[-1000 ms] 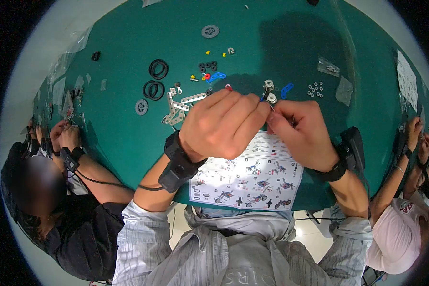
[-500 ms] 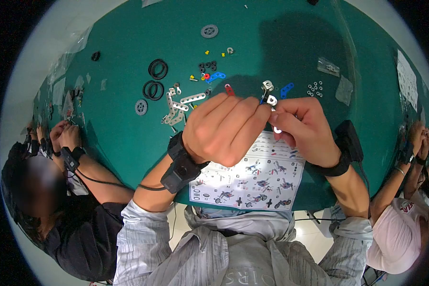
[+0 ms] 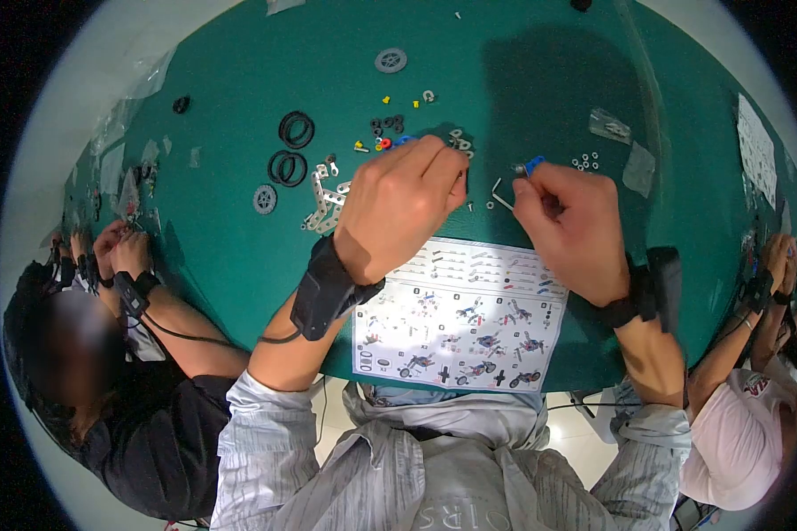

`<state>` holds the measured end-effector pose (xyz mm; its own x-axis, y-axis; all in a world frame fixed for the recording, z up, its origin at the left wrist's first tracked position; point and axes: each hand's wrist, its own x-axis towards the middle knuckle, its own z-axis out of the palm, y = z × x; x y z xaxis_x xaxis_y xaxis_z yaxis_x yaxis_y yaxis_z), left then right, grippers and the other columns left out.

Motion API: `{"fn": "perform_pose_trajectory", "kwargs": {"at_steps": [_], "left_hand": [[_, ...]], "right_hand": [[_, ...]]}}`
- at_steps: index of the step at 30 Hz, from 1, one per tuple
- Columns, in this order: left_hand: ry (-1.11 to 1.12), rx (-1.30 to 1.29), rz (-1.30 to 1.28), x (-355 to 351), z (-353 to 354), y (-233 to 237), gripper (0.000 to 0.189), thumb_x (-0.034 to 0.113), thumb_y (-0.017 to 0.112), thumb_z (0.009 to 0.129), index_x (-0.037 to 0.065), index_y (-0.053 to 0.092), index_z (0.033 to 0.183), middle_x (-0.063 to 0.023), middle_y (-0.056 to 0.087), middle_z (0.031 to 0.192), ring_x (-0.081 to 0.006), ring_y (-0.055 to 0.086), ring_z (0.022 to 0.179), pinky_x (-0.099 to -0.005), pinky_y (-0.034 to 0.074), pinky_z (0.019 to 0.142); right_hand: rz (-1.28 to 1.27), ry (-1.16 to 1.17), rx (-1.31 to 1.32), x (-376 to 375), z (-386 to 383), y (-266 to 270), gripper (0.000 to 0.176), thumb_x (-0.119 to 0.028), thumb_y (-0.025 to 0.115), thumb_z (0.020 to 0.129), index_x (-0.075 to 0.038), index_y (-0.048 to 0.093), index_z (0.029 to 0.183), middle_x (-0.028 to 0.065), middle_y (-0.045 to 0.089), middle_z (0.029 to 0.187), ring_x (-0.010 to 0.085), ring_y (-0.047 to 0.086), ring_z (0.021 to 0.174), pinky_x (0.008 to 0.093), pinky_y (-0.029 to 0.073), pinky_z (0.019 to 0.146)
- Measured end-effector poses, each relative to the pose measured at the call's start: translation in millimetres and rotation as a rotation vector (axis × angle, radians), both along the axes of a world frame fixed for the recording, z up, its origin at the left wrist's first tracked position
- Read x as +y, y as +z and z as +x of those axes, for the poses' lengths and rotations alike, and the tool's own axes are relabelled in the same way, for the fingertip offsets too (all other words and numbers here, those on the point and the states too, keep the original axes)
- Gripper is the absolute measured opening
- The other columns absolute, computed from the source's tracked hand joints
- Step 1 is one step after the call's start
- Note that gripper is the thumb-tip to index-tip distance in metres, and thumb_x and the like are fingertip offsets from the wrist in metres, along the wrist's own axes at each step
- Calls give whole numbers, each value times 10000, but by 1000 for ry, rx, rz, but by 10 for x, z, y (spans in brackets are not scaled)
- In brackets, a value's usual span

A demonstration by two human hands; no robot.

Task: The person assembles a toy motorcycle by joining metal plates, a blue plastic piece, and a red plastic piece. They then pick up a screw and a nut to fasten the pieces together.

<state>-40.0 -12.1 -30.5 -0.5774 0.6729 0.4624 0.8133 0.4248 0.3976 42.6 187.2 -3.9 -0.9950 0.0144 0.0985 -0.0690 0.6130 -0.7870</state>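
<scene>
My left hand [image 3: 403, 195] is closed, knuckles up, with its fingertips at a small silver metal bracket piece [image 3: 461, 142]; the fingers hide much of the grip. My right hand [image 3: 571, 226] is curled with thumb and forefinger close together. Just beyond its fingertips show a blue perforated strip [image 3: 535, 164] and a small silver part [image 3: 518, 168]. An L-shaped hex key [image 3: 502, 196] lies beside the right thumb. What the right fingers pinch, if anything, is hidden. Between the hands sit a small screw [image 3: 470, 206] and a nut [image 3: 490, 205].
A printed instruction sheet [image 3: 456, 345] lies in front of me. Left are black tyre rings [image 3: 287, 167], grey wheels [image 3: 265, 199] and silver perforated strips [image 3: 318, 188]. White nuts [image 3: 584, 162] and plastic bags [image 3: 610, 125] lie right. Other people's hands [image 3: 131, 252] are at the left edge.
My hands have moved apart. The silver bracket piece has gone left with my left hand, while my right hand is now by the blue strip. The hex key, screw and nut have come into view.
</scene>
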Motion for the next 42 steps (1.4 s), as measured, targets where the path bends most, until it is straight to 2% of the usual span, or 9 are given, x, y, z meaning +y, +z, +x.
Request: {"fn": "perform_pose_trajectory", "kwargs": {"at_steps": [2, 5, 18, 24, 27, 33, 36, 39, 42], "left_hand": [[-16, -18, -8, 5, -9, 0, 174, -8, 752, 741, 48, 652, 871, -87, 624, 808, -290, 653, 666, -360, 527, 575], [-22, -65, -12, -3, -14, -7, 171, -7, 744, 750, 55, 661, 885, -87, 633, 822, -290, 659, 681, -366, 528, 583], [86, -161, 135, 11, -13, 54, 155, 15, 710, 785, 57, 667, 928, -73, 645, 835, -260, 656, 675, -354, 513, 577], [137, -553, 405, -1, -35, -34, 119, 27, 715, 870, 46, 672, 979, 6, 597, 719, -61, 502, 571, -228, 386, 507], [116, -836, 369, -53, -40, 66, 127, 49, 654, 969, -15, 639, 1078, -46, 698, 936, -68, 618, 765, -209, 500, 685], [74, -915, 409, -54, -56, 67, 180, 35, 707, 924, 1, 652, 1092, -35, 703, 931, -58, 611, 764, -189, 483, 675], [51, -791, 354, -27, -1, 109, 219, 28, 747, 879, 19, 670, 1084, -9, 701, 920, -37, 595, 752, -170, 452, 646], [46, -749, 372, 27, 61, 121, 215, 41, 801, 795, 55, 720, 993, 21, 658, 782, -1, 496, 608, -181, 366, 529], [-14, -713, 253, 4, 61, 171, 210, 29, 802, 798, 50, 716, 988, 13, 696, 904, -8, 538, 669, -175, 389, 548]], "right_hand": [[160, 12, 155, -2, -9, -59, 186, -124, 665, 866, -13, 610, 728, 159, 619, 685, 302, 610, 547, 400, 470, 502], [245, 38, 166, -8, 4, -128, 166, -132, 669, 861, -30, 603, 748, 162, 625, 711, 356, 630, 596, 451, 503, 524], [233, 88, 162, -13, 6, -117, 182, -138, 653, 871, -28, 589, 742, 158, 598, 685, 352, 627, 598, 445, 497, 523], [230, 84, 163, -15, 7, -103, 185, -137, 652, 874, -28, 589, 739, 154, 593, 681, 347, 621, 588, 442, 490, 513], [227, 80, 176, -16, 8, -114, 186, -135, 653, 875, -29, 589, 736, 150, 591, 677, 342, 618, 582, 440, 485, 507], [205, 74, 200, -19, 11, -108, 177, -122, 667, 869, -30, 587, 741, 147, 585, 673, 338, 613, 581, 438, 476, 501], [185, 77, 220, -17, 17, -77, 162, -109, 675, 862, -28, 586, 753, 148, 586, 680, 338, 611, 580, 432, 475, 499], [187, 85, 249, -22, 30, -58, 152, -103, 681, 853, -31, 584, 762, 143, 582, 686, 334, 607, 575, 421, 478, 496], [212, 101, 300, -53, 38, -78, 151, -104, 689, 840, -42, 581, 756, 122, 569, 681, 313, 606, 562, 405, 485, 487]]}}
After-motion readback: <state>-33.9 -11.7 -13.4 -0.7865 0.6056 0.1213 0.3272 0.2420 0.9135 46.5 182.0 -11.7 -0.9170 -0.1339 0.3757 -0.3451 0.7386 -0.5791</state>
